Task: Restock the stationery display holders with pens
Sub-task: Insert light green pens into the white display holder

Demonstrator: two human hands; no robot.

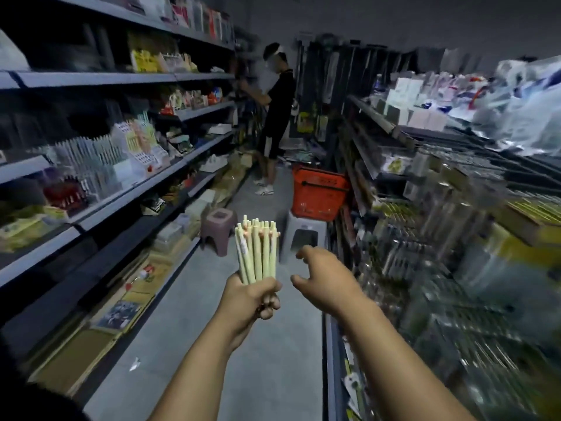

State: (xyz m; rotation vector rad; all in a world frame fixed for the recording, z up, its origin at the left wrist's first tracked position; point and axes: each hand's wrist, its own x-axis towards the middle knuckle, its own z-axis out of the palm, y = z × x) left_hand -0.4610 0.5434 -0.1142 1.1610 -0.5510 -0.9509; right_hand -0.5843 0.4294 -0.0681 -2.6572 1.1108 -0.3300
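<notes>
nearer than the orange basket [318,194], mid-aisle: 1 bundle pale green pens [257,253], upright, left hand [249,299] fisted round lower ends. right hand [326,281] alongside, fingers loosely spread, empty. likely light, stiff, slippery; pinch 1 near its cap.

A grey concrete floor [188,314] runs down a narrow shop aisle between long grey metal shelving [121,77] on the left and blurred racks of packaged goods on the right. Midway along, a red plastic shopping basket [318,194] sits on a pale grey plastic stool [299,235], and a squat mauve plastic stool [217,227] stands just to its left. Farther back, a person in a black shirt and dark shorts [277,117] faces the left shelves, wearing white sneakers [264,189]. Yellow printed packets [145,60] stand on an upper shelf. Flat brown cardboard packs [76,360] lie along the lowest tier, and a small white scrap [134,364] lies on the floor nearby. Crumpled clear plastic bags [522,110] are heaped at the upper right.
</notes>
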